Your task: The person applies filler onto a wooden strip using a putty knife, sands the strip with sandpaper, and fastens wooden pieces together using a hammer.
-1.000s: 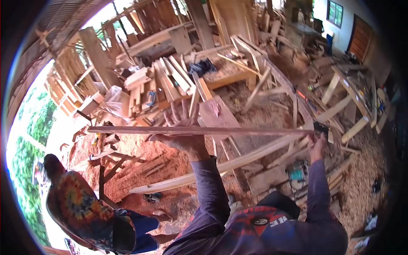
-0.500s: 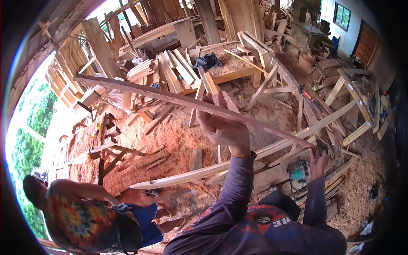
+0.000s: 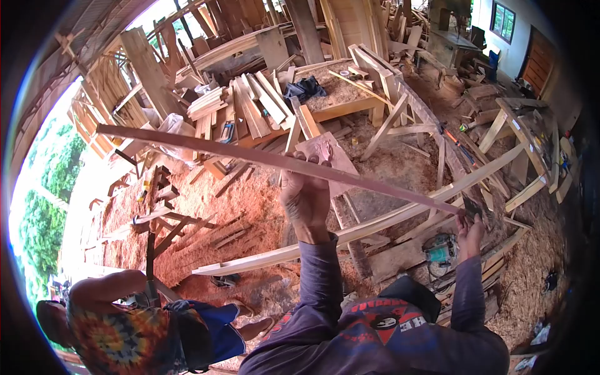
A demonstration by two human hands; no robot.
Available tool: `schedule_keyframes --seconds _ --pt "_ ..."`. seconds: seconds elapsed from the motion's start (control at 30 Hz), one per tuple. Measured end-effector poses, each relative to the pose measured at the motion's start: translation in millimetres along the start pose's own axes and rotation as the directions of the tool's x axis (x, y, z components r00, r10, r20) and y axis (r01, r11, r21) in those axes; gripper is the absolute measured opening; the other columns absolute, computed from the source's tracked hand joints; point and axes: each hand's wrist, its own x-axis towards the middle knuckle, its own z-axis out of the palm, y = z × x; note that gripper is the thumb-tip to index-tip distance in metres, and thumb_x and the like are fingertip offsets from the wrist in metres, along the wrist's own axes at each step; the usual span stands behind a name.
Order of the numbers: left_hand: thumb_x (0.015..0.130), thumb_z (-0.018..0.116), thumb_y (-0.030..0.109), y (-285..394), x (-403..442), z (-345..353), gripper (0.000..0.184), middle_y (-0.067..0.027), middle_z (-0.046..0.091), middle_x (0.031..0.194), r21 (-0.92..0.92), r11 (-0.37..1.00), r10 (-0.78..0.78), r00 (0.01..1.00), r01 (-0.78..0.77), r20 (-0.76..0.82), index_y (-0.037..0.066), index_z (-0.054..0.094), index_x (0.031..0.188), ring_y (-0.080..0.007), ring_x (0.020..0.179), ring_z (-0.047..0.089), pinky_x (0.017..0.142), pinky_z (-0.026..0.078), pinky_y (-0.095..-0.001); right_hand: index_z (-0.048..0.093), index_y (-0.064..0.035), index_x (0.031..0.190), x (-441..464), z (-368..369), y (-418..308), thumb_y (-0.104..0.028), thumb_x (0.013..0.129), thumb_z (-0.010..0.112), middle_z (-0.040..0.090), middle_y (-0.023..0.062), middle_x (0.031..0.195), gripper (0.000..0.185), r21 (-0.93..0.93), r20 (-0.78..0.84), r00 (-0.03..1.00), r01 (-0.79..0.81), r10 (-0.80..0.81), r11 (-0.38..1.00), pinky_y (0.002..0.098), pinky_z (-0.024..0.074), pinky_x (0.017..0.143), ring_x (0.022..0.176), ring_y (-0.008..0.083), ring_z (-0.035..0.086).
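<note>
A long, narrow wooden strip (image 3: 237, 150) is held up slantwise in front of me, from the upper left down to the right. My left hand (image 3: 305, 197) grips it near the middle from below, with fingertips showing over its upper edge. At the lower right end, my right hand (image 3: 470, 232) is closed around the strip. A dark flat piece (image 3: 476, 209) shows beside those fingers, and I cannot make out what it is. Beneath the strip, a long pale timber beam (image 3: 350, 236) runs across. A teal power tool (image 3: 439, 251) lies below my right hand.
On the left, a person in a tie-dye shirt (image 3: 125, 325) stands bent beside a wooden trestle (image 3: 169, 222). Stacked boards (image 3: 259, 103) and a sawdust-covered bench (image 3: 350, 109) stand ahead. A wooden frame (image 3: 522, 134) stands at right. Shavings (image 3: 237, 200) cover the floor.
My left hand has moved left along the strip, and the strip's far end has shifted left and slightly down. My right hand stays almost in place. The other person's arm has bent upward.
</note>
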Motion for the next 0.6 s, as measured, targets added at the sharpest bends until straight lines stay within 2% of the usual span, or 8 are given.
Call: schedule_keyframes --seconds 0.1,0.2,0.23,0.3,0.37,0.43,0.5,0.6 --pt "0.089 0.071 0.01 24 -9 0 0.041 -0.006 0.064 0.115 0.16 0.983 0.095 0.995 -0.091 -0.016 0.012 0.058 0.128 -0.0228 0.102 0.064 0.097 0.052 -0.0464 0.051 0.0051 0.12 -13 19 2 -0.028 0.105 0.047 0.058 0.0197 0.115 0.037 -0.045 0.05 0.997 -0.052 0.054 0.998 0.0467 0.0578 0.092 0.106 0.0324 0.061" --pt "0.094 0.067 0.011 56 -3 13 0.035 -0.0086 0.064 0.112 0.208 0.95 0.209 0.969 -0.233 0.133 0.003 0.058 0.127 -0.0212 0.1 0.064 0.091 0.056 -0.0352 0.055 0.0031 0.116 -21 41 10 -0.029 0.104 0.048 0.061 0.0177 0.109 0.035 -0.131 0.173 0.979 -0.087 0.109 0.988 0.0444 0.0585 0.089 0.1 0.0292 0.063" --pt "0.098 0.062 0.014 63 1 19 0.03 -0.0103 0.064 0.11 0.284 0.884 0.366 0.927 -0.372 0.076 0.002 0.058 0.126 -0.0218 0.098 0.062 0.092 0.053 -0.0368 0.055 0.003 0.118 -20 49 16 -0.03 0.105 0.047 0.061 0.0179 0.11 0.036 -0.166 0.219 0.967 -0.094 0.13 0.982 0.0434 0.0586 0.088 0.1 0.0282 0.063" --pt "0.104 0.053 0.02 102 32 27 0.028 -0.0139 0.066 0.115 0.3 0.857 0.276 0.865 -0.419 0.42 0.004 0.059 0.125 -0.0261 0.107 0.062 0.104 0.046 -0.0438 0.059 0.0005 0.113 -40 88 25 -0.029 0.105 0.047 0.065 0.0139 0.103 0.033 -0.187 0.293 0.943 -0.106 0.158 0.977 0.0421 0.0592 0.084 0.095 0.0255 0.065" --pt "0.105 0.05 0.019 131 57 60 0.028 -0.0122 0.069 0.112 0.41 0.737 0.393 0.834 -0.538 0.389 0.003 0.059 0.127 -0.0212 0.104 0.066 0.097 0.052 -0.0397 0.059 -0.0009 0.113 -49 124 40 -0.029 0.105 0.047 0.066 0.0124 0.1 0.032 -0.249 0.438 0.881 -0.072 0.178 0.966 0.0409 0.058 0.084 0.095 0.024 0.065" --pt "0.104 0.052 0.016 178 83 84 0.025 -0.0117 0.071 0.114 0.426 0.766 0.298 0.853 -0.482 0.429 0.004 0.063 0.123 -0.0202 0.105 0.069 0.097 0.055 -0.037 0.06 -0.0012 0.113 -82 176 57 -0.03 0.105 0.05 0.066 0.012 0.101 0.032 -0.266 0.466 0.863 -0.07 0.192 0.961 0.0392 0.0558 0.085 0.096 0.0225 0.065" --pt "0.101 0.057 0.014 223 105 107 0.014 -0.0105 0.07 0.11 0.478 0.739 0.295 0.866 -0.475 0.404 0.006 0.067 0.108 -0.0226 0.105 0.066 0.1 0.051 -0.042 0.058 -0.0024 0.116 -69 209 93 -0.03 0.104 0.052 0.064 0.0102 0.099 0.031 -0.395 0.531 0.786 -0.102 0.317 0.913 0.034 0.0528 0.084 0.084 0.0195 0.062" --pt "0.101 0.056 0.012 270 120 131 0.014 -0.0116 0.069 0.108 0.633 0.63 0.191 0.88 -0.45 0.435 0.003 0.065 0.108 -0.0229 0.104 0.065 0.1 0.051 -0.0428 0.061 -0.0041 0.107 -19 235 184 -0.026 0.101 0.059 0.063 0.0066 0.094 0.023 -0.75 0.437 0.702 -0.06 0.562 0.658 0.0313 0.0512 0.07 0.075 0.0159 0.057"
